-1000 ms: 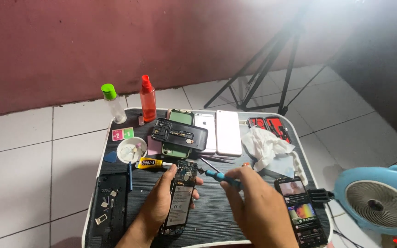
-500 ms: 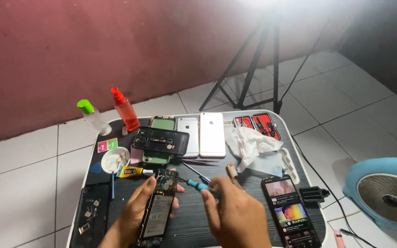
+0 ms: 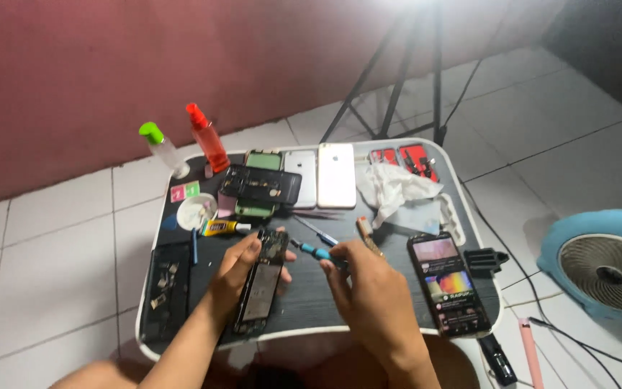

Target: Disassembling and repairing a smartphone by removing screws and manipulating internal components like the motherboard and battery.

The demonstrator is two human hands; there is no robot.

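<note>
Steadying an opened phone (image 3: 260, 284) flat on the desk (image 3: 311, 299), the left hand (image 3: 235, 270) grips its edge; right hand (image 3: 368, 292) fingers pinch a blue-handled screwdriver (image 3: 316, 251) near its top. Judged: screw work; next needs precise tip seating.

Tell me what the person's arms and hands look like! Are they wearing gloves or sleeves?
No gloves and no sleeves show. The left hand and the right hand are both bare, and both forearms are bare as far as the bottom edge of the picture. I can see no watch, ring or bracelet on either hand or wrist. No cables or markings are on them.
</note>
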